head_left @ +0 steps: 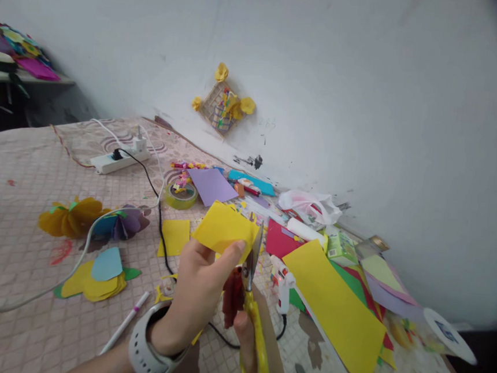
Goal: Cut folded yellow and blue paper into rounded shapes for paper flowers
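My left hand (198, 292), with a grey watch on the wrist, pinches a yellow piece of paper (223, 228) between thumb and fingers and holds it up above the floor. My right hand (244, 337) is mostly hidden behind the left one; its fingers sit in the yellow handles of a pair of scissors (253, 303). The scissor blades point upward and meet the right edge of the yellow paper.
Coloured paper sheets (334, 301), a glue gun (283, 282), a tape roll (181, 195), a pen (126, 321), paper flowers (72, 217), cut petals (96, 278) and a power strip (118, 160) with cables lie on the patterned mat. A wall rises close behind.
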A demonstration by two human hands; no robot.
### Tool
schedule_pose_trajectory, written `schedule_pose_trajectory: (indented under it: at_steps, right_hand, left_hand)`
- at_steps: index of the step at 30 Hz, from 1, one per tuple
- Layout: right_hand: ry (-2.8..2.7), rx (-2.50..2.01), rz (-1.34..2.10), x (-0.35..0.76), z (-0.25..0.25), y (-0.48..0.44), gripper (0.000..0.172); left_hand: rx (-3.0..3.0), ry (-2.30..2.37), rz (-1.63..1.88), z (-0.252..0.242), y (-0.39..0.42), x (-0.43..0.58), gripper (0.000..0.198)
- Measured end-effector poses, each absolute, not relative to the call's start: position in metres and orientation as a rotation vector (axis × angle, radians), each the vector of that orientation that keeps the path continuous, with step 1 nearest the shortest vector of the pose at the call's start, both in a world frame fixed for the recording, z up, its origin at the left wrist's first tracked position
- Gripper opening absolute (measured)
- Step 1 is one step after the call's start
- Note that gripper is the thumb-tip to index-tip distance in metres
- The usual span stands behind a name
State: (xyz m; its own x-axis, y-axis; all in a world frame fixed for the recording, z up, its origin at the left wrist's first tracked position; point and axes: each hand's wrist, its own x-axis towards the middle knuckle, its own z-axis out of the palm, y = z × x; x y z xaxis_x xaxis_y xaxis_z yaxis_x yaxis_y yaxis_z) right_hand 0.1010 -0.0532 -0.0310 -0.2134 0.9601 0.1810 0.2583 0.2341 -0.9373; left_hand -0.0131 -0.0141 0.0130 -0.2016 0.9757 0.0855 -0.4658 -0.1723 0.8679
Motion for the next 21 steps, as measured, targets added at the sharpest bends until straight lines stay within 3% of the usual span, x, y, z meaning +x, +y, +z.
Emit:
schedule_pose_trajectory:
  at_steps: [6,21]
  right_hand:
    - [-1.645,-1.145,1.008,0.1005,-0.0318,-0.0548,0.059]
    - [-1.664,-1.15,1.02,0.0994,-0.0254,-0.0495,0.064]
  left_hand:
    - [0.818,0.874,1.614,0.0148,-0.0157,-0.0127,0.009]
    - [0.812,0.797,1.632,0.0133,-0.0139,-0.0134,0.015]
